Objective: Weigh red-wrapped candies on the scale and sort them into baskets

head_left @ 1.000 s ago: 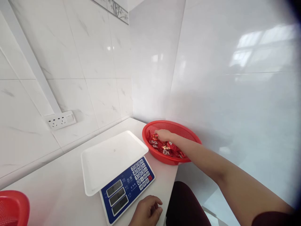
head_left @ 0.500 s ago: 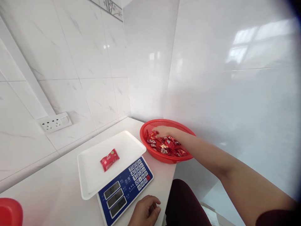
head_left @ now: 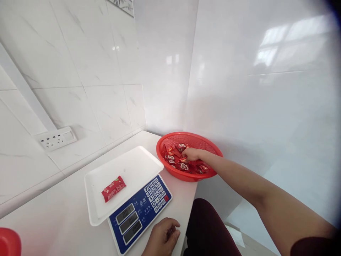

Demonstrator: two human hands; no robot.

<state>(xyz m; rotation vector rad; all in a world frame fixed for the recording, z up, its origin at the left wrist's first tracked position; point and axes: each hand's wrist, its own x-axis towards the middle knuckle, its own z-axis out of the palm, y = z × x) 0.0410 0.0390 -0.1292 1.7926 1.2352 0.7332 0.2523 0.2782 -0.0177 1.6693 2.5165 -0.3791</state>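
My right hand [head_left: 191, 154] reaches into a red plastic basket [head_left: 176, 175], its fingers bent together onto a small red snack packet among several others [head_left: 183, 166]. The fingertips are partly hidden by the packets. On the white tray [head_left: 133, 160] of a digital scale lies a single red packet [head_left: 113, 188]. My left hand [head_left: 163, 236] rests on the table beside the scale's blue keypad panel [head_left: 142, 213], loosely curled, with a gap between thumb and forefinger and nothing in it.
The white table [head_left: 61, 217] meets a tiled wall with a power socket [head_left: 57, 138]. Part of a red container [head_left: 9, 241] shows at the lower left. A smooth pale wall [head_left: 239, 106] stands behind the basket. My dark-clothed leg [head_left: 209, 227] is beside the table edge.
My right hand has moved from the basket's far left toward its middle and closed down among the packets. The packet on the tray has slid left and now lies still; the scale's reading has changed.
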